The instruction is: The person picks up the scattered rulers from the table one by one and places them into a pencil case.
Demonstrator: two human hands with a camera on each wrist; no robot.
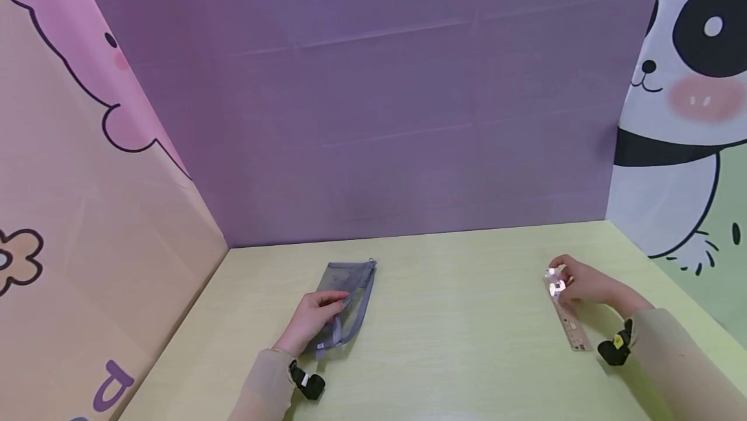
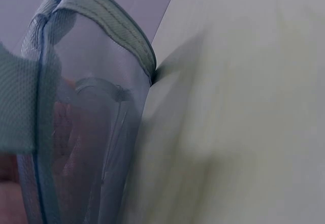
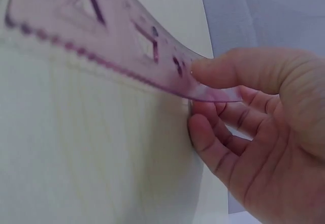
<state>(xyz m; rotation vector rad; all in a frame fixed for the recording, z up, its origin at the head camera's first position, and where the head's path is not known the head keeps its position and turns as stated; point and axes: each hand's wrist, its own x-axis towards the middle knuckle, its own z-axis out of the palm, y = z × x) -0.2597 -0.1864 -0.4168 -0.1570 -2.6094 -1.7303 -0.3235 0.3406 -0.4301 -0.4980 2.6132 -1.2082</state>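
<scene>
A translucent pink ruler with cut-out shapes stretches from my right hand toward the front of the table. The thumb and fingers of that hand pinch its far end; in the right wrist view the ruler looks slightly bent, with one wavy edge. At the left, a grey-blue mesh zip pouch is gripped by my left hand at its side edge. Through the mesh of the pouch in the left wrist view, some of the fingers show faintly. Whether anything lies inside the pouch is hard to tell.
Both hands work over a pale wood-grain table. A purple backdrop rises behind it. Cartoon-printed panels flank it, a pink figure on the left and a panda on the right. Each wrist wears a small black camera.
</scene>
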